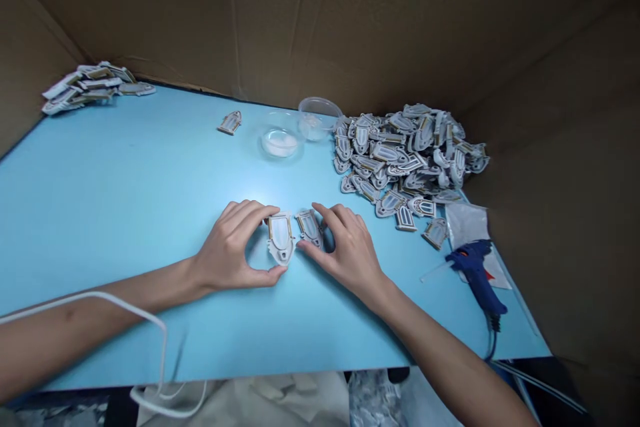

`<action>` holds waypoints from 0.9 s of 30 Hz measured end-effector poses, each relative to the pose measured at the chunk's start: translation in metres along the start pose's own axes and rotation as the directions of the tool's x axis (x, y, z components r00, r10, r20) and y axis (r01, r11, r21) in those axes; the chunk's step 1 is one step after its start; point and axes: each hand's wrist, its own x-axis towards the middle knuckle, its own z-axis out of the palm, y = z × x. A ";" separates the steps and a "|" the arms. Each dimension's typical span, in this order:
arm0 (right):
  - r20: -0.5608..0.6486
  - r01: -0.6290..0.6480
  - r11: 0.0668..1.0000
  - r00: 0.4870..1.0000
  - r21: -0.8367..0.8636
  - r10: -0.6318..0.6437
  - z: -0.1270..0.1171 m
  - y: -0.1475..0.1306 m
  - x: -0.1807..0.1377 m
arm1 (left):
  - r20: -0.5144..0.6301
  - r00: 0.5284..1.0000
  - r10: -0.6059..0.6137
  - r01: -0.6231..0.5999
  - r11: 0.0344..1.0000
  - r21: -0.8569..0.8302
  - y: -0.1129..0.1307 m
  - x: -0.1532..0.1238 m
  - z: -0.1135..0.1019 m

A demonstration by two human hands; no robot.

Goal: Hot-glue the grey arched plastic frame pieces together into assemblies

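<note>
your left hand (pixel 225 247) is grasping an arched piece (pixel 280 237) — fingers (pixel 257 210) curled along its upper edge, thumb (pixel 275 273) pressed near its pointed lower end. your right hand (pixel 350 250) is closed around a second arched piece (pixel 310 227), just beside the first, with its fingertips (pixel 320 210) over the top and its thumb (pixel 305 245) along the lower side (how firm that hold is, you can't tell from this view).

straight ahead of your fingertips, across the blue table (pixel 150 180), sits a glass bowl (pixel 280 137) with white powder in it, touching a clear tub (pixel 317 117). a lone piece (pixel 230 123) lies ahead of your left fingers, well apart from the bowl's far side of the table. just ahead and right of your right fingers is a big heap of pieces (pixel 400 160), and past them to the right a blue glue gun (pixel 475 273) lies on a white bag (pixel 467 227) — its cable runs off the table edge. far beyond your left fingers, a smaller heap (pixel 90 88) leans against the cardboard wall (pixel 300 13). a white cord (pixel 125 300) drapes across your left forearm (pixel 70 333).
</note>
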 end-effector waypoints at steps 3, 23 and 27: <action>-0.011 0.186 0.979 0.983 0.085 -0.186 -0.004 -0.003 -0.002 | 0.001 1.000 0.008 -0.008 1.000 -0.002 0.001 0.000 0.000; 0.166 0.226 0.944 0.948 0.242 -0.270 -0.006 0.023 0.017 | 0.171 0.979 -0.115 0.083 0.979 0.186 -0.005 -0.006 0.009; -0.021 0.334 0.904 0.940 0.265 -0.341 0.002 0.008 0.013 | 0.020 0.990 0.137 -0.138 0.986 0.098 -0.001 -0.008 0.007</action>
